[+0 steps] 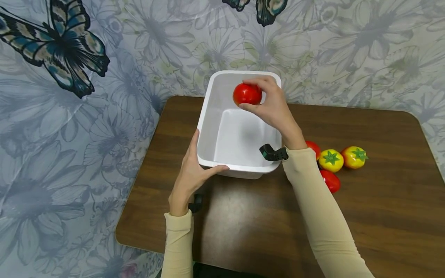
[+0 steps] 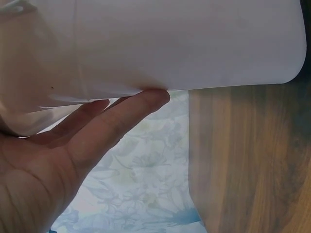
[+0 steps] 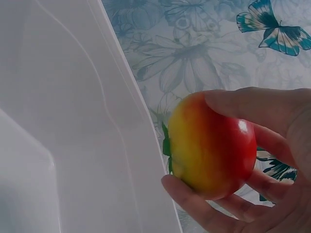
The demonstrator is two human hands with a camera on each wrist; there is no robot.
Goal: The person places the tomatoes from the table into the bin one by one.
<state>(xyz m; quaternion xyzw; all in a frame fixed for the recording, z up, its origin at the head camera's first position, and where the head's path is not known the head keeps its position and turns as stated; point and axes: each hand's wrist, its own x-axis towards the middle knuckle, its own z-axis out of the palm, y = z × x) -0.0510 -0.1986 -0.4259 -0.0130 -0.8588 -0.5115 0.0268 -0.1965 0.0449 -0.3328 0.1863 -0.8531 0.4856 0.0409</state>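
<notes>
A tomato (image 1: 247, 94), red with a yellow end and a green leafy top (image 3: 166, 145), is held by my right hand (image 1: 270, 103) between thumb and fingertips. In the head view it appears over the far part of a deep white plastic tub (image 1: 236, 135). My left hand (image 1: 192, 170) grips the tub's near left corner, its thumb along the front rim and its fingers against the outside wall. From the left wrist view, those fingers (image 2: 141, 109) touch the tub wall (image 2: 194, 43). The tub's visible floor bears nothing.
Right of the tub, partly behind my right sleeve, several more tomatoes sit on the brown wooden table (image 1: 382, 216): a yellow one (image 1: 331, 160), a yellow-red one (image 1: 354, 157) and red ones (image 1: 331, 181). A floral sheet with butterflies (image 1: 69, 46) lies beyond the table's far and left edges.
</notes>
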